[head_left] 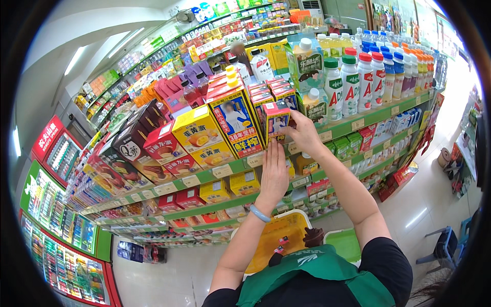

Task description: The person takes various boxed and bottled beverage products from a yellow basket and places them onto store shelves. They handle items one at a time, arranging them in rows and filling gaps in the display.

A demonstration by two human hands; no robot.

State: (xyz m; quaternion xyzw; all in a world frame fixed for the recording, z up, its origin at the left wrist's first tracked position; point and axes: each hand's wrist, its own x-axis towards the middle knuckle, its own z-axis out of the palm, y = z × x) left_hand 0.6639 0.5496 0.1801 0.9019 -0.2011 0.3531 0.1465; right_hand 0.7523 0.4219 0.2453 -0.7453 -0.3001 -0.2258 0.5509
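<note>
My right hand (303, 132) grips the right side of a small blue, yellow and pink drink carton (277, 123) at the front of the upper shelf. Below it, my left hand (275, 166) has its fingers stretched upward, their tips against the carton's lower front by the shelf edge. A pale blue bangle (260, 213) circles the left wrist. More small cartons (263, 94) stand in rows behind. Just left is a big blue and yellow drink box (236, 125). Green-brown cartons with white caps (313, 105) stand to the right.
Yellow cake boxes (201, 129) and red boxes (164, 140) line the shelf leftward; capped white bottles (349, 84) stand rightward. A green price-tag rail (232, 168) edges the shelf. Below me are a yellow crate (291, 222) and a green crate (343, 243). A blue stool (444, 240) stands at right.
</note>
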